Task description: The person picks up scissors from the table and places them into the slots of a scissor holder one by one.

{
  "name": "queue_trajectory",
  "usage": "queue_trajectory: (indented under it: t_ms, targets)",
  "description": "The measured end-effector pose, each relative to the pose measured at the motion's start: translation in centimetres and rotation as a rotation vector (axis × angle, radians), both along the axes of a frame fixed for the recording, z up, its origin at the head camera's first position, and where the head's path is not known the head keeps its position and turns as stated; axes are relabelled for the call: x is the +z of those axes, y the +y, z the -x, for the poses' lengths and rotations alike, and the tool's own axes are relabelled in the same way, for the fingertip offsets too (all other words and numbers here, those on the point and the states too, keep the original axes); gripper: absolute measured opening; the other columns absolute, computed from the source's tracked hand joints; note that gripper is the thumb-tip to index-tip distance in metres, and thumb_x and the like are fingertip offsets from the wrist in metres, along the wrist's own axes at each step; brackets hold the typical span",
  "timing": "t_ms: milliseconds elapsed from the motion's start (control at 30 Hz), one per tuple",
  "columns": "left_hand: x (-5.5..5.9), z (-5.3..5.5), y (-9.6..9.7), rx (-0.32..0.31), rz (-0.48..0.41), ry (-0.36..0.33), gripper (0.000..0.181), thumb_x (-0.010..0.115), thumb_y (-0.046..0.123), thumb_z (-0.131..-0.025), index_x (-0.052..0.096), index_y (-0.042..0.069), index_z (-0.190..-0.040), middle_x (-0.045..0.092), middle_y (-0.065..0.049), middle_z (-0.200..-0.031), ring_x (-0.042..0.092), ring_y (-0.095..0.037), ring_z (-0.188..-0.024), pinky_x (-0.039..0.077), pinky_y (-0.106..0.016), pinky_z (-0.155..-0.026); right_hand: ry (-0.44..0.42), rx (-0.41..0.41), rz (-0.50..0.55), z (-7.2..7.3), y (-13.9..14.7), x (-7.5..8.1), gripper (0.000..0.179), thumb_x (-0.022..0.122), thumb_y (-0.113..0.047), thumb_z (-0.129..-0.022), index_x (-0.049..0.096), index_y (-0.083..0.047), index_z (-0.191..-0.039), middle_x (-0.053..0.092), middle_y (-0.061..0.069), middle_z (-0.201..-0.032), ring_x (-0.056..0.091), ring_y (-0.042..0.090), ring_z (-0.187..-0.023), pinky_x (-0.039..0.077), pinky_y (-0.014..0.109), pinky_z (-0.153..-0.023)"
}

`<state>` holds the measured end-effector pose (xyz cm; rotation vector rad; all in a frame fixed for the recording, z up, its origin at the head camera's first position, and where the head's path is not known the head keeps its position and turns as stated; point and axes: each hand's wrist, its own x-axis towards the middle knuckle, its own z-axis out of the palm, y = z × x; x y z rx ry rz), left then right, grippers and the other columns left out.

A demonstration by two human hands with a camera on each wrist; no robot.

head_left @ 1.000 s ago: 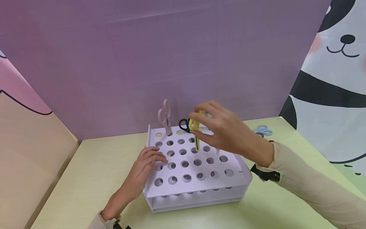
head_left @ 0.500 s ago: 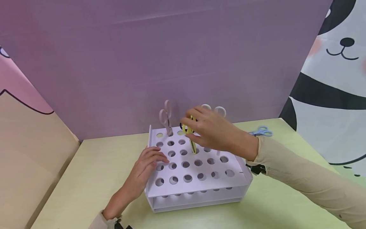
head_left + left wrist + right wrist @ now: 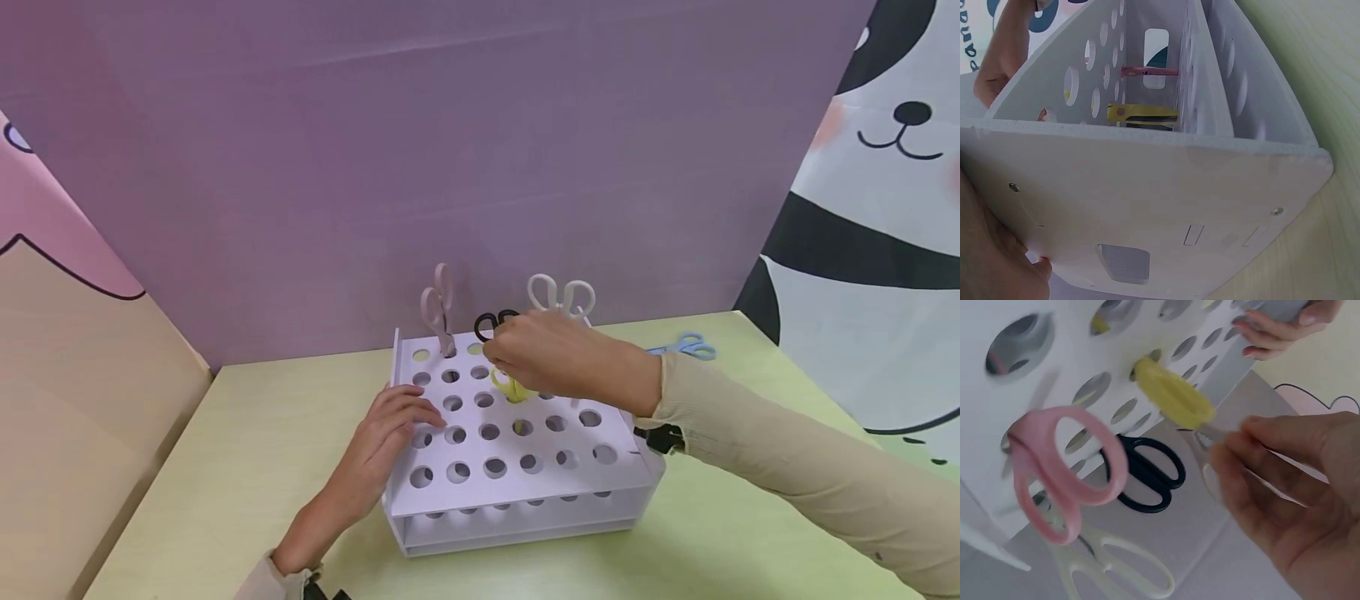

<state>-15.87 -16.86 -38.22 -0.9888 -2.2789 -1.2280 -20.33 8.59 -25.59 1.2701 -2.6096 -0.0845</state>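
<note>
Yellow-handled scissors stand point-down in a hole of a white perforated rack. Through the rack's side, the left wrist view shows their yellow blade cover inside. My right hand is just above their handle; in the right wrist view its bent fingertips are slightly apart from the yellow loop and hold nothing. My left hand rests along the rack's left edge, fingers lying on the top board. Pink scissors stand in another hole, mostly hidden by my right hand in the head view.
Pale pink scissors, black scissors and white scissors stand in the rack's back rows. Light blue scissors lie on the table, right of the rack. A purple backdrop rises behind.
The yellow scissors have gone from my right fingers down into a rack hole, and my fingers have come off the handle. The white scissors show again behind my hand. My left hand stays put.
</note>
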Motion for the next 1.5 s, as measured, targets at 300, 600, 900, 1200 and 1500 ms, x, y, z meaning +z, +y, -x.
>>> queue_trajectory:
  t_ms: [300, 600, 900, 1200, 1500]
  targets:
    - [-0.1, 0.1, 0.2, 0.006, 0.000, -0.008, 0.034, 0.040, -0.002, -0.098, 0.071, 0.010, -0.104, 0.067, -0.002, -0.113, 0.046, -0.028, -0.128, 0.026, -0.038, -0.114, -0.261, -0.056, 0.034, 0.5, 1.1, -0.7, 0.026, 0.056, 0.011, -0.082, 0.060, -0.011, -0.070, 0.044, -0.006, -0.065, 0.042, 0.009, -0.060, 0.034, 0.020, -0.052]
    - [0.1, -0.2, 0.4, 0.011, -0.019, 0.005, 0.034, 0.040, -0.002, -0.097, 0.071, 0.010, -0.104, 0.067, 0.000, -0.113, 0.047, -0.030, -0.127, 0.026, -0.041, -0.114, -0.355, -0.030, 0.055, 0.4, 1.5, -1.0, 0.029, 0.055, 0.015, -0.084, 0.057, -0.012, -0.074, 0.045, -0.004, -0.067, 0.043, 0.010, -0.063, 0.036, 0.021, -0.055]
    - [0.1, -0.2, 0.3, 0.007, -0.010, -0.012, 0.034, 0.040, -0.003, -0.096, 0.071, 0.009, -0.103, 0.067, -0.001, -0.113, 0.047, -0.029, -0.128, 0.023, -0.041, -0.117, -0.411, -0.095, 0.035, 0.2, 2.0, -0.8, 0.025, 0.062, 0.009, -0.086, 0.073, -0.007, -0.102, 0.070, 0.000, -0.094, 0.060, 0.012, -0.078, 0.050, 0.022, -0.066]
    - [0.0, -0.1, 0.3, 0.006, -0.005, -0.023, 0.034, 0.039, -0.001, -0.098, 0.071, 0.010, -0.105, 0.067, -0.001, -0.115, 0.045, -0.029, -0.130, 0.024, -0.038, -0.117, -0.407, -0.080, 0.117, -0.7, 4.3, 0.5, 0.026, 0.061, 0.008, -0.088, 0.073, -0.008, -0.105, 0.070, 0.001, -0.090, 0.063, 0.013, -0.075, 0.054, 0.028, -0.068]
    - [0.0, -0.1, 0.2, 0.008, -0.010, -0.006, 0.035, 0.040, -0.001, -0.098, 0.071, 0.013, -0.105, 0.067, 0.000, -0.114, 0.046, -0.027, -0.129, 0.023, -0.040, -0.117, -0.439, -0.069, 0.249, -1.7, 6.5, 0.8, 0.035, 0.048, 0.013, -0.088, 0.072, -0.008, -0.102, 0.071, -0.001, -0.093, 0.063, 0.001, -0.066, 0.046, 0.024, -0.056]
